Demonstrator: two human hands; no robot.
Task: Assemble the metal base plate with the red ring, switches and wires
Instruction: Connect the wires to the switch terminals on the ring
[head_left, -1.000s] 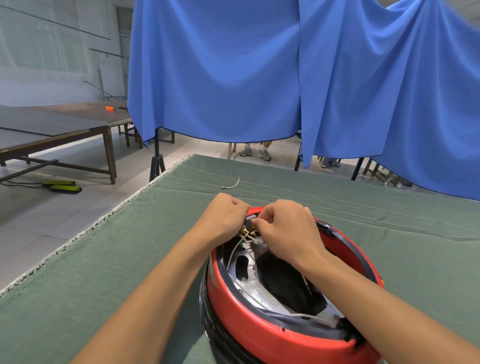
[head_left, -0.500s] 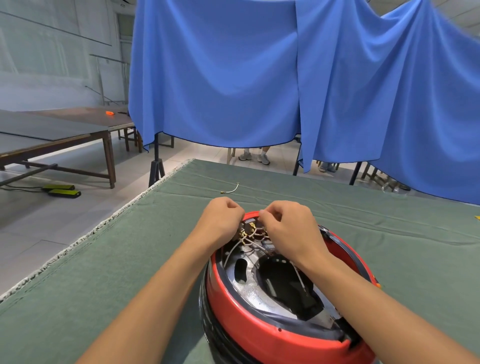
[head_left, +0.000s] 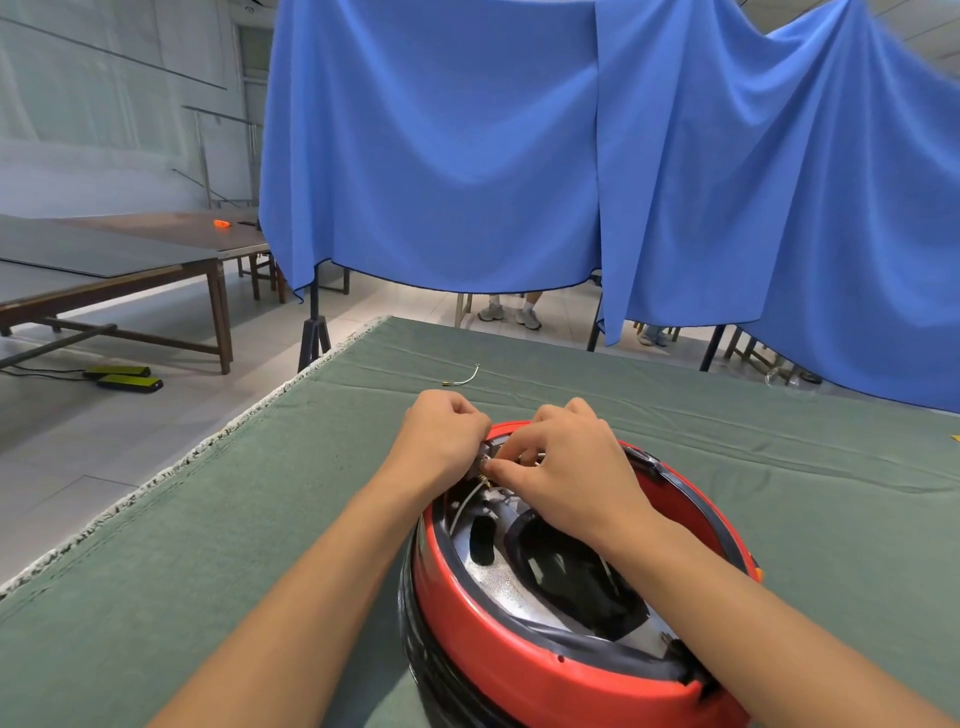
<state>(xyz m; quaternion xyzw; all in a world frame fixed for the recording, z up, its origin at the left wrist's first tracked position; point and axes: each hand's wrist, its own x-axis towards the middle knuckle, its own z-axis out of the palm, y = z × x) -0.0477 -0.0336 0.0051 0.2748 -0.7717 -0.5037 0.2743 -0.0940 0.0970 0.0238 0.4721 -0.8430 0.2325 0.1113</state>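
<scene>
Red ring (head_left: 524, 660) sits under both hands (head_left: 447, 441) pinching wires (head_left: 465, 501).

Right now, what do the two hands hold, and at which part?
The right hand pinches a wire at its brass end by the red ring's far rim. What the left hand grips cannot be told.

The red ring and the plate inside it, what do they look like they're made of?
Red ring: probably moulded plastic, smooth with a soft sheen and rounded edges. Base plate: looks like bare metal, silvery and bright, with a grainy sparkle and cut-out openings. Neither can be confirmed by sight alone.
</scene>
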